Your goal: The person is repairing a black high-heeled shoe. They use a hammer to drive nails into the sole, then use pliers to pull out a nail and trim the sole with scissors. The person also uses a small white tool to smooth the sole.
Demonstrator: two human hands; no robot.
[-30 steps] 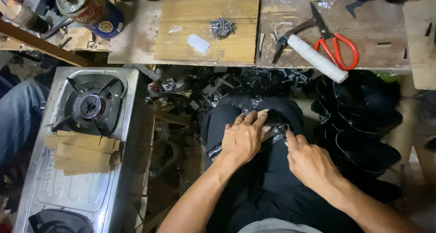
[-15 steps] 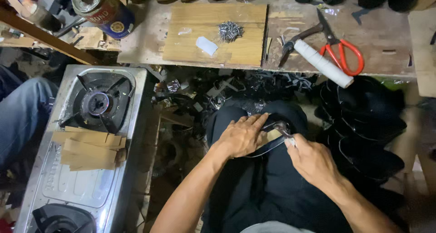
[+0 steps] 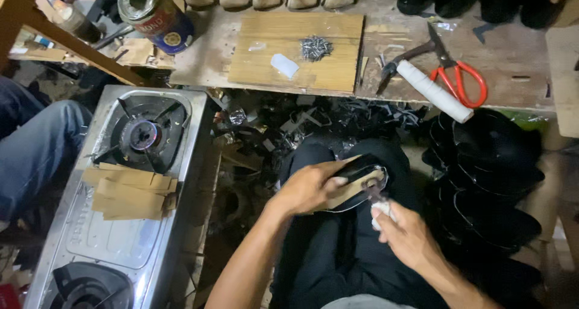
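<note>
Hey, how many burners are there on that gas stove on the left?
2. On the steel gas stove, one burner sits at the far end, beyond the cardboard strips; the other burner is at the near end, partly cut off by the picture's bottom edge.

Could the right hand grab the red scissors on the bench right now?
Probably not straight away: the right hand already grips a white-wrapped tool at the shoe piece, though nothing blocks the way to the red-handled scissors.

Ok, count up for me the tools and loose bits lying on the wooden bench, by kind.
Scissors with red handles: 1
Hammer with a white-wrapped handle: 1
Pile of small nails: 1
Tin can: 1
Small white piece: 1
Total: 5
</note>
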